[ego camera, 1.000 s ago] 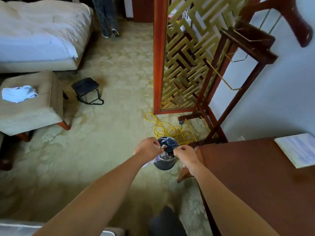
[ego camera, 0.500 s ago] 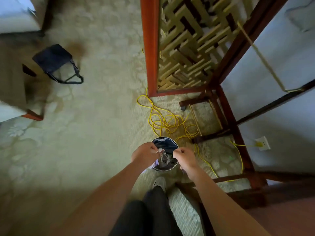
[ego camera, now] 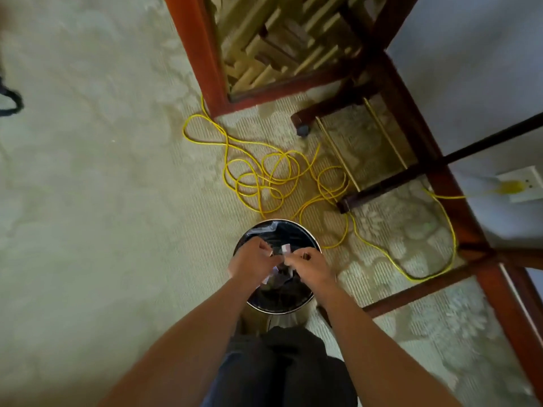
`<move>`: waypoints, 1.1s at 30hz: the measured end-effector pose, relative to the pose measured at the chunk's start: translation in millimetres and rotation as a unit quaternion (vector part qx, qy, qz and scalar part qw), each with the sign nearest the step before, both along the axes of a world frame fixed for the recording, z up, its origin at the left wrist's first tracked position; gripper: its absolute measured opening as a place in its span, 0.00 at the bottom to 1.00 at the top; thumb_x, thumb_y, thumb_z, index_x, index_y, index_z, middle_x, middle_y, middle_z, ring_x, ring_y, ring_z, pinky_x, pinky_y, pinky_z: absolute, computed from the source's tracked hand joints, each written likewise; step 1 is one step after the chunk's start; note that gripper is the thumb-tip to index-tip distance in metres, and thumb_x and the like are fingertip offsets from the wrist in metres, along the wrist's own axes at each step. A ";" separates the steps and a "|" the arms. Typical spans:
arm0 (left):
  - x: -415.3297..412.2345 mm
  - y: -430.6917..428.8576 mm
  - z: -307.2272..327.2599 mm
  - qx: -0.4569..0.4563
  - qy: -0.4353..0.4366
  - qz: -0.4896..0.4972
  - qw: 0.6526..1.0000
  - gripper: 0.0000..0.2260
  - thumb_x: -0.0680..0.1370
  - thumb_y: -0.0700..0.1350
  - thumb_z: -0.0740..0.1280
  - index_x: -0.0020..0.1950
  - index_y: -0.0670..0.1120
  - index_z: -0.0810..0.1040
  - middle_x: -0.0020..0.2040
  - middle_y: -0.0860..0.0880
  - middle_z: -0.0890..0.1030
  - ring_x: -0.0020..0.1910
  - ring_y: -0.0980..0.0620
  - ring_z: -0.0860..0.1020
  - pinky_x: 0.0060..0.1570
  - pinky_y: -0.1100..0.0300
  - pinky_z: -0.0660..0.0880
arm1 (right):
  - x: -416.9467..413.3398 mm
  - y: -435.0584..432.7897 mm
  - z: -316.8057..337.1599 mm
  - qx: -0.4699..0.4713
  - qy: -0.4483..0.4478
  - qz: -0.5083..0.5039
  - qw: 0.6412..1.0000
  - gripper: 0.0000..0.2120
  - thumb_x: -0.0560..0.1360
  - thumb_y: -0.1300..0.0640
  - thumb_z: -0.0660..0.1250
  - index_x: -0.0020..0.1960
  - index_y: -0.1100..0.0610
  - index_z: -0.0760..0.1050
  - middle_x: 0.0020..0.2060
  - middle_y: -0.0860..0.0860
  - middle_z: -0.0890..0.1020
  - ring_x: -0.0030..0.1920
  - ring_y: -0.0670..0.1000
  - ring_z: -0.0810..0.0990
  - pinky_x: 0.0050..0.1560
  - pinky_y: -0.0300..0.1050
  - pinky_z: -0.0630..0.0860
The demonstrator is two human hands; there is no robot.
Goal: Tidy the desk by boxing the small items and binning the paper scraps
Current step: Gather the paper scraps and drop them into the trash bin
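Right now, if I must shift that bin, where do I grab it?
I'd pinch the bin by its rim, far-left arc, from above. The rim is a stiff open ring; left hand and right hand, holding scraps, crowd its middle, a leg blocks the near side, yellow cable lies far-right.

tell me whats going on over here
A person stands over a round metal bin on the carpet. Their left hand and right hand are close together above its opening, both pinching paper scraps that have not dropped in yet. A yellow cable lies in loops just beyond the bin.
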State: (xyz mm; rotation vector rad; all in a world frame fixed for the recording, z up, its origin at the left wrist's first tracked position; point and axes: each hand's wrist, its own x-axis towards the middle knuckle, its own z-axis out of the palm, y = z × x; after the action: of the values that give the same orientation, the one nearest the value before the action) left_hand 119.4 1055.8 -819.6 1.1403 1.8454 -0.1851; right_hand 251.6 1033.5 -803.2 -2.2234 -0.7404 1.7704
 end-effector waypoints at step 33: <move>10.8 -43.6 410.8 0.123 -0.175 -0.224 0.951 0.04 0.76 0.49 0.66 0.49 0.53 0.79 0.51 0.53 0.82 0.53 0.51 0.80 0.59 0.54 0.75 | 2.1 -127.1 416.9 0.197 -0.143 -0.131 0.961 0.14 0.70 0.58 0.61 0.53 0.55 0.79 0.46 0.50 0.83 0.48 0.53 0.82 0.52 0.49 0.78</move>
State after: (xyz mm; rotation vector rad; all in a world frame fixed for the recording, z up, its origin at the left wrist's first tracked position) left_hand 130.3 1012.2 -408.8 1.6444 1.3016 -0.0050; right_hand 253.7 906.4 -386.3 -2.1940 -0.7339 1.0845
